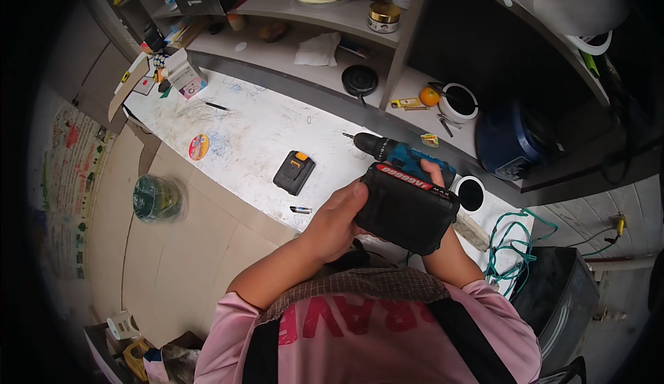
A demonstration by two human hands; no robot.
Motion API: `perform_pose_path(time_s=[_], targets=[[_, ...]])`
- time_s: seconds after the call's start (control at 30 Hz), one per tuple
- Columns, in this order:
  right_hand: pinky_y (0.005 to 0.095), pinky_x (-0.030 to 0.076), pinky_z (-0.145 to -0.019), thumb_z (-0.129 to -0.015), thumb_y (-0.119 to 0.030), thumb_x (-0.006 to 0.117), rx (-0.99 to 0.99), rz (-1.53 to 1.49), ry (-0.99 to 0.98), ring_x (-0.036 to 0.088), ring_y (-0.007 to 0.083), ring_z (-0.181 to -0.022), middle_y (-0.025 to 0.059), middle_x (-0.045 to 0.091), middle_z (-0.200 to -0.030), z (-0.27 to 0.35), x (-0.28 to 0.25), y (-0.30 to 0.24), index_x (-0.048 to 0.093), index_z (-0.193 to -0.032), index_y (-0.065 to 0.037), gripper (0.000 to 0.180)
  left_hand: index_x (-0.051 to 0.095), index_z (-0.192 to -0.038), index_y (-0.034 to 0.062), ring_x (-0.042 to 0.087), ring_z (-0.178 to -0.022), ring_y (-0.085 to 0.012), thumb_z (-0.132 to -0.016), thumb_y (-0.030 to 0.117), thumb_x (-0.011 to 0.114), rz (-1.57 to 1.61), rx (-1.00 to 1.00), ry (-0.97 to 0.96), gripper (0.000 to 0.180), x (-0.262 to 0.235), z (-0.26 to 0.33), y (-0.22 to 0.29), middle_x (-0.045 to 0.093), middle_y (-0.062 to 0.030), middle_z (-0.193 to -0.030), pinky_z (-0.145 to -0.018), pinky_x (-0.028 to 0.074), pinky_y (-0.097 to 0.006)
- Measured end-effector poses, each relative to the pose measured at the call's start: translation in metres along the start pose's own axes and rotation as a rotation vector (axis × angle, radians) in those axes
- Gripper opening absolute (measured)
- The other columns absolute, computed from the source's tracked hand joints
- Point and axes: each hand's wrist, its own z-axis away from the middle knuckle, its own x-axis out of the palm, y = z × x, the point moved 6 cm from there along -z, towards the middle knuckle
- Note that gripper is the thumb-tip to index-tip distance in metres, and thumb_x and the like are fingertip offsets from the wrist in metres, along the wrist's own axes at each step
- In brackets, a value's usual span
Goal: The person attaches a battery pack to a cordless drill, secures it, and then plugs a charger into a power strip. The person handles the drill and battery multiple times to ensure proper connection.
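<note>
At the far left of the frame a roll of green tape in clear wrap [156, 198] lies low on the tan floor, well apart from the work, and above it the white, scribbled-on counter [242, 135] runs from upper left toward the lower right. A small round sticker disc [198, 147] lies flat on the counter's left part, and further right a spare black battery with an orange catch [294, 172] rests flat on its own, near the hands but not touching them; it looks set aside within easy reach. Just below it a short pen-like stick [301, 209] lies at the counter's edge. In the middle of the frame the left hand [337, 220] comes up from the lower edge and presses against the left side of the black battery pack [407, 207] fitted to the foot of the blue drill [401, 156], the thumb laid along the pack's upper left edge and the fingers wrapped under it, so they are closed on the pack rather than spread. The drill is held above the counter, tilted with its bit pointing to the upper left, probably so the pack faces the person. The right hand [436, 176] is mostly hidden behind the pack; its fingers [434, 170] show curled over the drill's body just above the pack, closed around the grip. At right, a dark blue helmet-like shell [508, 142] sits on the lower shelf, and green cord [508, 242] trails below it.
</note>
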Motion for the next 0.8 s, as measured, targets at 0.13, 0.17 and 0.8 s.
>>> perform_pose_path(time_s=[0.13,0.17,0.8], targets=[[0.0402,0.047,-0.092,-0.078,-0.037,0.055,-0.088,-0.004,-0.035,0.059,0.0293,-0.096,0.0158,0.06,-0.1,0.001,0.003,0.0,0.053,-0.109,0.003,0.051,0.036,-0.133,0.0041,0.055,-0.108,-0.0161,-0.097,0.042,0.038,-0.037,0.048,0.118,0.053,0.0,0.002,0.002,0.052,-0.0084,-0.123,-0.087,0.047,-0.031],[0.0387,0.048,-0.087,-0.079,-0.034,0.054,-0.16,0.021,-0.055,0.058,0.0268,-0.093,0.0156,0.059,-0.1,-0.002,0.001,-0.004,0.053,-0.11,0.003,0.048,0.039,-0.132,0.0049,0.054,-0.11,-0.0174,-0.096,0.044,0.038,-0.029,0.053,0.165,0.053,-0.005,0.004,-0.001,0.053,-0.0081,-0.123,-0.09,0.045,-0.033],[0.0358,0.046,-0.069,-0.07,-0.026,0.065,-0.687,0.515,-0.398,0.058,0.0185,-0.073,0.0109,0.05,-0.106,0.05,0.05,-0.006,0.041,-0.124,-0.008,0.061,0.019,-0.143,0.011,0.047,-0.114,-0.0209,-0.096,0.046,0.034,0.071,0.245,0.268,0.06,-0.025,0.002,-0.025,0.044,-0.0107,-0.126,-0.097,0.04,-0.036]])
